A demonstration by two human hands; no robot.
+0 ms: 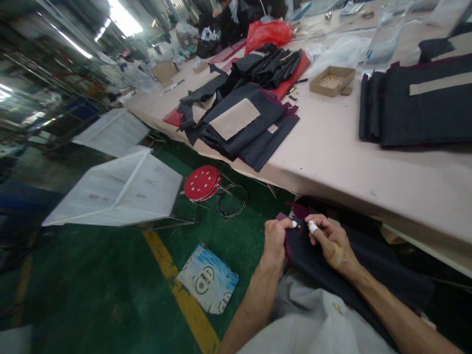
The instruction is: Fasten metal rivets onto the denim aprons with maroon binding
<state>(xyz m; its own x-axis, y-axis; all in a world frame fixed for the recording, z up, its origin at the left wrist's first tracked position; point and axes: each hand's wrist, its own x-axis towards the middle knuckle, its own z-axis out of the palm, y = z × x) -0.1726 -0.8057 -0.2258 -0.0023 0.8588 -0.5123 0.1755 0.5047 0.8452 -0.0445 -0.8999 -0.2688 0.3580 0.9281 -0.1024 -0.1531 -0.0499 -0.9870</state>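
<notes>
One dark cloth (308,250) with maroon edging is being held over the lap in the head view, directly under the fingers and beside the table (324,162). Its corner is being gripped by the left hand (276,241), whose fingers are being kept curled while its white-wrapped thumb is being pressed on top. The right hand (334,246) is being held just beside it, thumb and forefinger bent close together at the cloth; whether anything is being pinched there cannot be told. Between the thumb tips, a small gold-coloured dot (299,226) is being displayed on the cloth. Beyond the fingers, a cardboard box (332,88) of small pieces and a layered pile of dark pieces (254,115) are being supported by the table.
</notes>
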